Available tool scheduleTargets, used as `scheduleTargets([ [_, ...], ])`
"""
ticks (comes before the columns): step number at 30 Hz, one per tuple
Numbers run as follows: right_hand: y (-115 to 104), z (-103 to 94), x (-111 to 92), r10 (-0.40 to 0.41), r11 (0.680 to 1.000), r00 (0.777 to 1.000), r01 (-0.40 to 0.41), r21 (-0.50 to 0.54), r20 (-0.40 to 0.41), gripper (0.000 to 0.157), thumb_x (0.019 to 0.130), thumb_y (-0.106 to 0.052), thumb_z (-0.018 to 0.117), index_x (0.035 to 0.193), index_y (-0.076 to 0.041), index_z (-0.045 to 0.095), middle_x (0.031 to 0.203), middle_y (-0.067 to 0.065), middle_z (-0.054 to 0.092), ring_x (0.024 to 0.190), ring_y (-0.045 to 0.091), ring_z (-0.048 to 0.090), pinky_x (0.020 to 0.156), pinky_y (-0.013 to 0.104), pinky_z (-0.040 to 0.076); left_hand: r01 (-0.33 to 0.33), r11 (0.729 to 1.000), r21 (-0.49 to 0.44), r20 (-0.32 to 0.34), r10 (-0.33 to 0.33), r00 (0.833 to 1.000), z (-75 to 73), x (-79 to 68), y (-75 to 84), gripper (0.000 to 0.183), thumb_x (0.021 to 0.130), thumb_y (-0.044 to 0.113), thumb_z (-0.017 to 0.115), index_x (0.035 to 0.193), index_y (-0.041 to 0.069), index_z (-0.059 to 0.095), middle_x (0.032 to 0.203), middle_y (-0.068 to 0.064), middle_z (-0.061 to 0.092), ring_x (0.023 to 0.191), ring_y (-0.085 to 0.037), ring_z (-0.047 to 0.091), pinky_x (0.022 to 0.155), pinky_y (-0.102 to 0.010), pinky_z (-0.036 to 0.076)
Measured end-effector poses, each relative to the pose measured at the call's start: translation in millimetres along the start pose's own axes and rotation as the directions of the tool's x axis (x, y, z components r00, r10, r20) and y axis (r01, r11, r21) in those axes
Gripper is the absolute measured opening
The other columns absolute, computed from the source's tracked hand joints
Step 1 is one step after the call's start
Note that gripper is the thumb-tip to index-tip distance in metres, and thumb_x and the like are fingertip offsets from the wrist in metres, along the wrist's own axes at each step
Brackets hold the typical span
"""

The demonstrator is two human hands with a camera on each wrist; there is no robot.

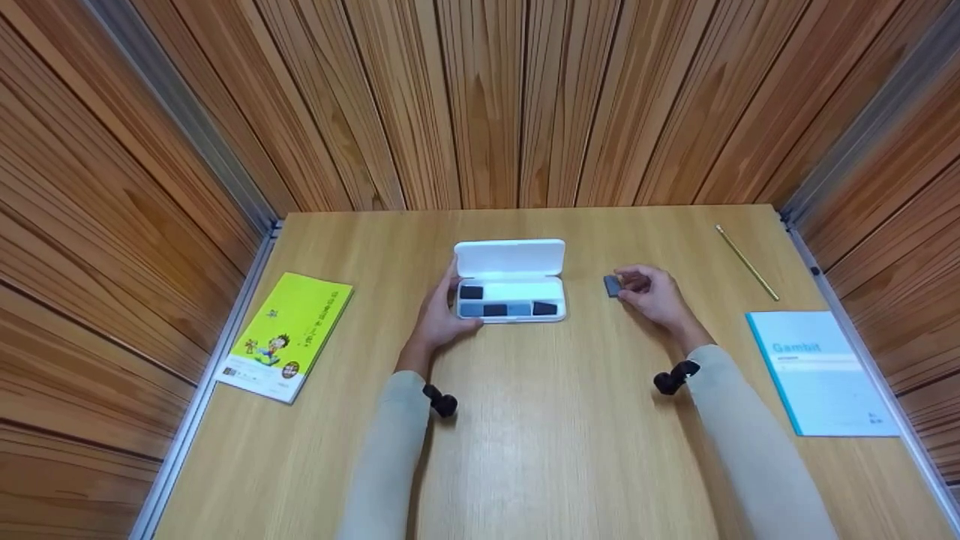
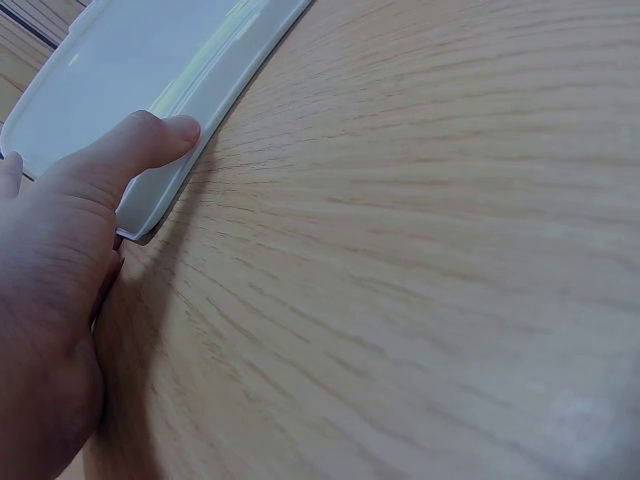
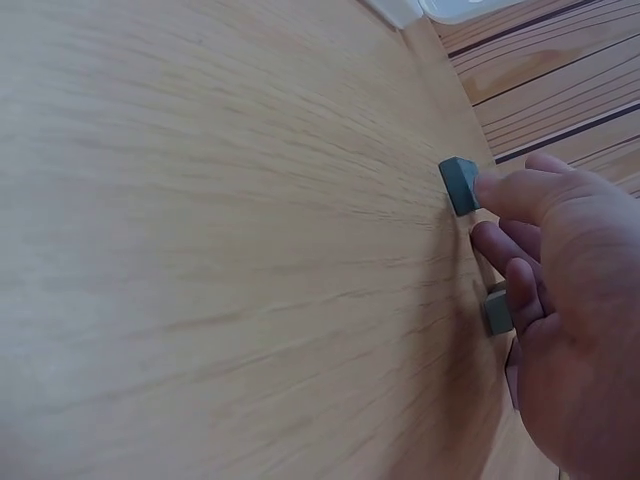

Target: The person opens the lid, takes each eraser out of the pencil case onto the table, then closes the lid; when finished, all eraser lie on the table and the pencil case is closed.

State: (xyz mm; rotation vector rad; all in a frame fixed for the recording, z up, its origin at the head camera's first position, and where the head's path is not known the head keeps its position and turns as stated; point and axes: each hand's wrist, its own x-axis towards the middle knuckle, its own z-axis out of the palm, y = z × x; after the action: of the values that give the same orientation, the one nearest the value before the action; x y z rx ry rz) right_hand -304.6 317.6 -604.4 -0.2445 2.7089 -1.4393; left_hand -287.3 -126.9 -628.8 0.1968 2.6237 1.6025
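A white pencil case (image 1: 517,300) stands with its hinged lid raised. Along its front lie several black and blue-grey blocks, and one more black block (image 1: 472,292) sits at the back left. My left hand (image 1: 442,319) holds the case by its left end, the thumb on the front rim in the left wrist view and the fingers round the side. To the right of the case, my right hand (image 1: 654,295) pinches a small dark grey block (image 1: 612,286), shaped like an eraser, between thumb and fingers. Another grey block (image 3: 497,311) shows behind the curled fingers in the right wrist view.
A yellow-green book (image 1: 289,330) lies at the left of the wooden table (image 1: 517,450). On the right are a gold pencil (image 1: 748,262) and a pale blue Gambit notebook (image 1: 825,375). Wood-panelled walls (image 1: 487,105) enclose the back and both sides.
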Motion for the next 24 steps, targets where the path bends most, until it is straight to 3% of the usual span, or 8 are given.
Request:
scheduleTargets([
  [6,-2,-2.6,-2,0.016,1.0,1.0,-0.016,-0.003,0.005,0.043,0.106,0.0,0.072,0.149,-0.002,0.069,0.143,0.029,0.07,0.124,0.036,0.067,0.091,0.011,0.046,0.012,1.0,-0.004,0.002,-0.012,1.0,0.9,0.0,-1.1,0.132,0.084,0.02,0.099,0.179,0.051,0.013,0.171,-0.009,0.054,0.166,-0.03,0.044,0.143,-0.062,0.026],
  [17,-19,-11.5,-1,0.077,0.997,0.995,-0.077,0.006,0.065,0.044,0.11,-0.01,0.072,0.153,-0.008,0.066,0.151,0.023,0.064,0.13,0.034,0.063,0.094,0.012,0.049,-0.013,1.0,-0.002,0.006,0.013,1.0,0.1,0.1,0.0,0.132,0.085,0.017,0.099,0.182,0.041,0.013,0.172,-0.013,0.054,0.166,-0.033,0.045,0.142,-0.058,0.029],
  [24,-28,-1.1,0,0.036,0.999,0.996,-0.034,-0.028,0.082,0.041,0.11,-0.008,0.07,0.151,-0.005,0.067,0.15,0.023,0.066,0.132,0.038,0.065,0.106,0.031,0.051,-0.006,1.0,-0.003,0.004,0.006,1.0,0.9,1.6,-2.5,0.133,0.085,0.017,0.099,0.181,0.044,0.012,0.173,-0.01,0.053,0.167,-0.03,0.044,0.143,-0.057,0.028],
])
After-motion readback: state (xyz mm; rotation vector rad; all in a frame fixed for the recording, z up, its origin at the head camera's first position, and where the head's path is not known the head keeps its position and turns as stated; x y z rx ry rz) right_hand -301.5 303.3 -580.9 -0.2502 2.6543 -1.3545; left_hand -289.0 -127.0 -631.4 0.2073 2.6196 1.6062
